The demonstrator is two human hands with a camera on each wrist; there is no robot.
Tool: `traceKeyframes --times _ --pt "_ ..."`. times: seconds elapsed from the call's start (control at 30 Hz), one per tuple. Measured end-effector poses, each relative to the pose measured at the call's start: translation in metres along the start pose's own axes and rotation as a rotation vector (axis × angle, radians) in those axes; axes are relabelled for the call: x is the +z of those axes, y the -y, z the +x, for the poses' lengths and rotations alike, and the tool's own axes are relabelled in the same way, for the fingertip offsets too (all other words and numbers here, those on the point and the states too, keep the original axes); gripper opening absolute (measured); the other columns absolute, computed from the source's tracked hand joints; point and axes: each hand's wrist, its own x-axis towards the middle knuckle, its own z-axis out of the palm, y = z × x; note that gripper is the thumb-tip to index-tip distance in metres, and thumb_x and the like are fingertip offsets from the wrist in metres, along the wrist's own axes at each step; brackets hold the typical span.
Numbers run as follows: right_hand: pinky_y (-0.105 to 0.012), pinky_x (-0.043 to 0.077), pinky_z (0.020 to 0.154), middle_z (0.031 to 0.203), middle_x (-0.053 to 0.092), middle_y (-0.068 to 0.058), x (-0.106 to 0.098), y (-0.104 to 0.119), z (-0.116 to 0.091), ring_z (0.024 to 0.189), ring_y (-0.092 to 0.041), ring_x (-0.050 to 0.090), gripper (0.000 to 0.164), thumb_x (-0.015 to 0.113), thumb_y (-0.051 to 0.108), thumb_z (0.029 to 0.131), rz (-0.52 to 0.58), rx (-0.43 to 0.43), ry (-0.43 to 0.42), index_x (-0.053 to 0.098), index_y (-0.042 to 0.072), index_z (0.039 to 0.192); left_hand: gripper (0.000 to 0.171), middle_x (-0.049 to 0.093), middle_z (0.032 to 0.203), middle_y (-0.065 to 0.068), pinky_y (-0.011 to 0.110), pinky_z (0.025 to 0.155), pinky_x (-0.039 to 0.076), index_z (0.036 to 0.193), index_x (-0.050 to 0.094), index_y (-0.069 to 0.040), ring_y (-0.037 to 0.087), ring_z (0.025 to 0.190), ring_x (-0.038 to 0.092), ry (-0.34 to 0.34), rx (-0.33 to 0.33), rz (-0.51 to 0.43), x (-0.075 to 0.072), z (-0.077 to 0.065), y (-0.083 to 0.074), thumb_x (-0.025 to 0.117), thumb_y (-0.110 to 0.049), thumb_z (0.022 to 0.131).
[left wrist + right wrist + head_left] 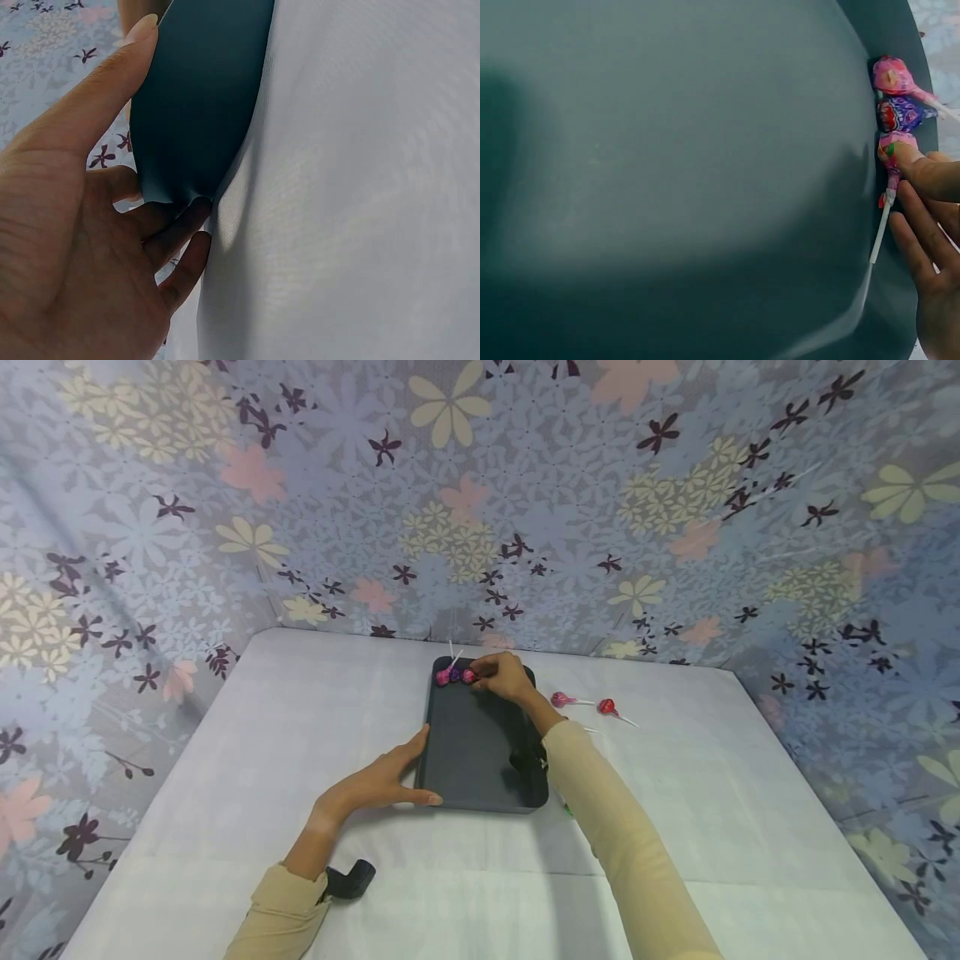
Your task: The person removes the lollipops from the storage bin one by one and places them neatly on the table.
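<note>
Pinching a round, pink-wrapped lollipop [889, 141], the right hand [504, 676] hid its rightward-pointing white stick [881, 234] from above; the left hand [377, 779] was spread.

dark grey tray [472, 735], pink and purple lollipops [891, 76], floral backdrop [450, 477]

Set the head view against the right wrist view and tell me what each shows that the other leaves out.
Only the head view shows the left hand against the side of the dark tray, and a loose pink lollipop and red lollipop on the white cloth.

Only the right wrist view shows the white stick of the held lollipop.

Both show the tray, the right hand pinching that lollipop, and, in a row with it, a purple lollipop and another pink one.
</note>
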Motion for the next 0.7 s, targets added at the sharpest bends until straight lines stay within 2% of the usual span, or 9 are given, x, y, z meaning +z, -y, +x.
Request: traceKeyframes --times 0.17,0.47,0.7 --pt "-0.04 0.056 0.085 0.112 0.07 -0.019 0.0014 -0.0015 -0.0002 0.103 -0.031 0.068 0.036 0.075 0.0 0.083 -0.021 0.005 0.017 0.069 0.0 0.119 0.117 0.006 0.164 0.012 0.054 0.12 0.015 0.157 0.003 -0.007 0.034 0.15 0.01 -0.003 0.004 0.012 0.0008 0.0009 0.0008 0.077 -0.051 0.079" --pt "-0.036 0.057 0.078 0.099 0.071 -0.016 0.0045 -0.0042 0.0008 0.092 -0.027 0.069 0.029 0.074 0.0 0.082 -0.1 0.007 0.051 0.074 0.003 0.11 0.117 0.005 0.164 0.011 0.053 0.12 0.015 0.157 0.002 -0.007 0.033 0.151 0.009 0.0 0.013 0.006 0.0007 0.0015 0.0008 0.077 -0.05 0.079" --pt "-0.035 0.057 0.075 0.094 0.072 -0.015 0.0052 -0.0056 0.0009 0.087 -0.026 0.069 0.027 0.074 -0.005 0.079 -0.1 -0.005 0.067 0.075 0.003 0.106 0.117 0.005 0.164 0.01 0.053 0.12 0.015 0.157 0.002 -0.007 0.033 0.151 0.009 0.0 0.002 0.003 -0.0001 0.0006 -0.0009 0.077 -0.05 0.079"
